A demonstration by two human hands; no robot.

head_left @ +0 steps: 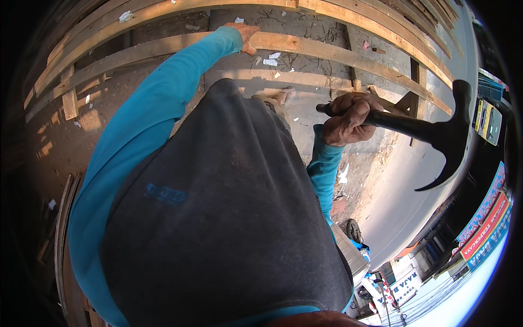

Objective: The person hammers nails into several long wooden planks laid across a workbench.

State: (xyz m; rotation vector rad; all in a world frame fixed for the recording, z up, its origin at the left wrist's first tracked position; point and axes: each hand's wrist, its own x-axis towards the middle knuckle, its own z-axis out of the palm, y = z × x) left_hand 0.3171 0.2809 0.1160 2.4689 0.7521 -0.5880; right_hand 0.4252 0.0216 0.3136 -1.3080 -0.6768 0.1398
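Note:
A black claw hammer (409, 126) is in my right hand (348, 119), whose fingers are wrapped round its handle. The handle lies roughly level, and the head with its curved claw hangs off to the right, above the road. Farther out and to the left, my left hand (249, 38) grips a long wooden plank (321, 50) near its middle. That plank is part of a slatted timber frame, and the hand partly covers it. Some of the fingers on the plank's underside are hidden. No nail shows in either hand.
More long boards (370, 20) run parallel beyond the plank, joined by short crosspieces (69, 98). Scraps of paper (270, 62) and thin sticks litter the ground. My foot (285, 95) stands below. Stacked planks (64, 234) lie at left; a road (400, 188) with a parked vehicle (488, 121) is at right.

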